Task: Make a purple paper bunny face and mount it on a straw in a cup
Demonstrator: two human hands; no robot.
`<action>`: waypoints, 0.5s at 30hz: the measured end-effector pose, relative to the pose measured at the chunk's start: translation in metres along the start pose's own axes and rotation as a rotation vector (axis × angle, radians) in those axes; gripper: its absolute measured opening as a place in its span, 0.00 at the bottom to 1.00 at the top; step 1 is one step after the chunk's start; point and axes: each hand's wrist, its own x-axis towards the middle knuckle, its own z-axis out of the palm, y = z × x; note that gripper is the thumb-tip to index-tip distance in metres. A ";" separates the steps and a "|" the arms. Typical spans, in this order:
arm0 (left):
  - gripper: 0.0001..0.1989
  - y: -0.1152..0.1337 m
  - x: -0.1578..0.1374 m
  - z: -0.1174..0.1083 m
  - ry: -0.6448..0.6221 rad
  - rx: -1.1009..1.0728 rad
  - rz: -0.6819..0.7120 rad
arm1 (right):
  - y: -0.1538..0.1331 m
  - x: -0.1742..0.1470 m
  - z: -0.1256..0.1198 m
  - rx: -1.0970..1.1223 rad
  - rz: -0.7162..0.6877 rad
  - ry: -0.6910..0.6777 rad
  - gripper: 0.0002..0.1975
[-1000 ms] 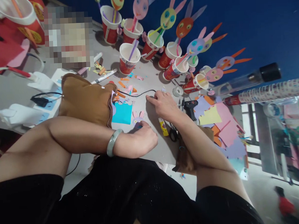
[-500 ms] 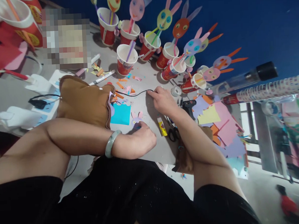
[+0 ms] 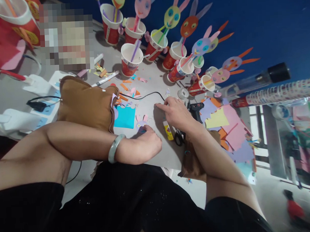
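My left hand (image 3: 148, 145), with a pale green bangle at the wrist, is curled at the near side of the table. Its fingertips are on a small purple paper rabbit face (image 3: 140, 125) with pink ears, partly hidden by the hand. My right hand (image 3: 175, 112) is over the table to the right, index finger stretched out with its tip at the tabletop; the other fingers are partly hidden. Behind it runs a black cable (image 3: 150, 93). A yellow glue stick (image 3: 168, 130) and black scissors (image 3: 179, 138) lie below this hand, and a black glue gun (image 3: 196, 110) is beside it.
Red paper cups (image 3: 132, 66) with paper rabbit heads on straws line the back. A brown cushion (image 3: 86, 103) and a blue paper sheet (image 3: 124, 116) lie left, near paper scraps. A tape roll (image 3: 182, 93) and coloured papers (image 3: 235, 124) are to the right.
My right hand has moved slightly right and toward me, its fingertip away from the cable. My left hand and the paper rabbit face have stayed in place.
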 end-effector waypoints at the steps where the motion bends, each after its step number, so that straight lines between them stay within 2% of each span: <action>1: 0.10 0.000 0.000 0.000 0.011 -0.007 -0.017 | 0.002 0.003 0.002 0.004 0.022 0.026 0.29; 4: 0.10 0.001 0.000 -0.002 -0.006 0.008 -0.029 | 0.008 0.018 0.006 0.023 0.080 0.062 0.29; 8: 0.15 0.000 -0.001 -0.007 -0.048 0.040 -0.005 | 0.010 0.035 0.009 0.031 0.103 0.033 0.29; 11: 0.19 -0.001 -0.003 -0.010 -0.061 0.035 0.010 | 0.007 0.029 0.009 0.014 0.056 0.025 0.29; 15: 0.18 -0.001 -0.003 -0.012 -0.052 -0.009 -0.015 | 0.000 0.003 0.007 0.016 0.006 -0.017 0.29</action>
